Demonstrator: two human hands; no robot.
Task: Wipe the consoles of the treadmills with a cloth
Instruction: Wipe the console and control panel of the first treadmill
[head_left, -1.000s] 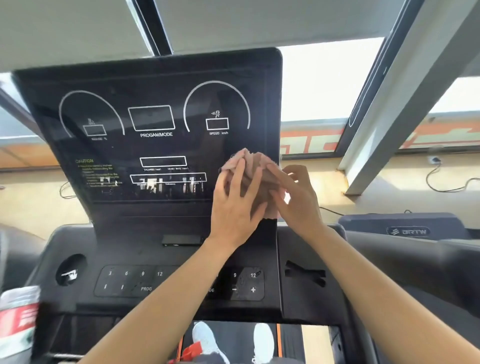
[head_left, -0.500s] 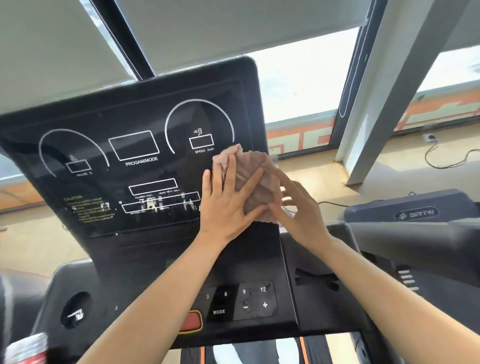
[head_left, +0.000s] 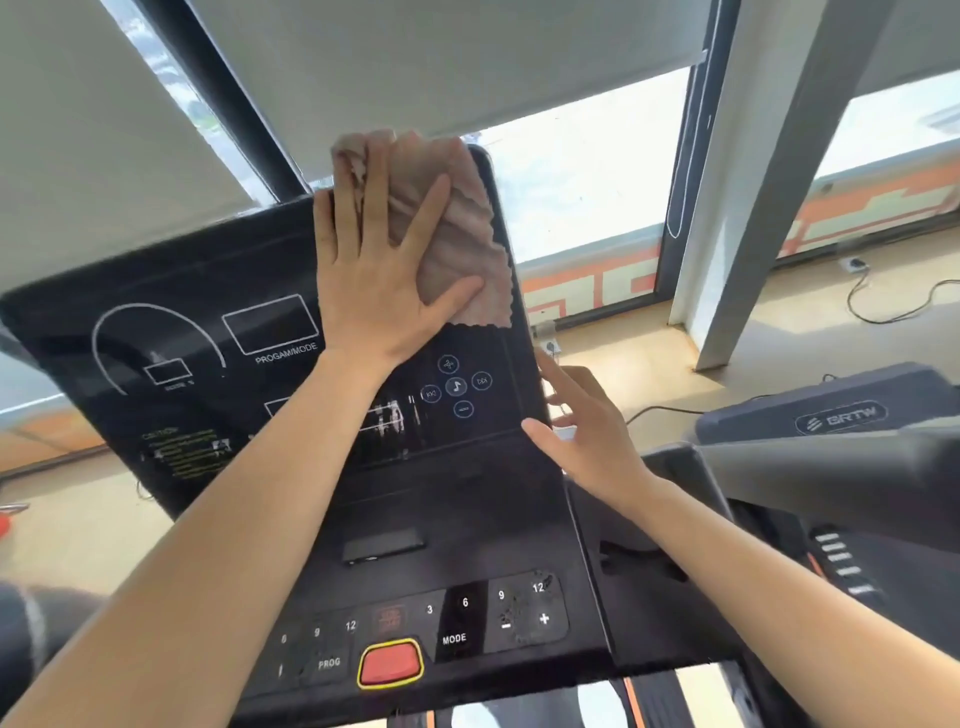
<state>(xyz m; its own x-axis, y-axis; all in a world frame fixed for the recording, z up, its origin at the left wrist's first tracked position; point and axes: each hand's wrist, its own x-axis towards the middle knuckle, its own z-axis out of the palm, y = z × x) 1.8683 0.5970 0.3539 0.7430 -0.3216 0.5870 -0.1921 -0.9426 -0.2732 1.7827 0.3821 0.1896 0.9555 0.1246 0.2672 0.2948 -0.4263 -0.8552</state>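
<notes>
The black treadmill console (head_left: 218, 364) fills the middle of the view, its display panel tilted up and a button strip with a red stop button (head_left: 390, 664) below. My left hand (head_left: 379, 275) lies flat with spread fingers on a crumpled pinkish-beige cloth (head_left: 462, 228), pressing it against the panel's top right corner. My right hand (head_left: 587, 421) holds nothing; its fingers are apart and rest at the panel's right edge, lower down by the music buttons.
A second treadmill console with a BRTW logo (head_left: 841, 415) stands to the right. Behind are windows with grey roller blinds (head_left: 415, 62), a slanted grey column (head_left: 769, 182), and cables (head_left: 883, 306) on the floor by the wall.
My left hand has slid the cloth up from the panel's lower right to its top right corner. My right hand has let go of the cloth and stays low at the panel's edge.
</notes>
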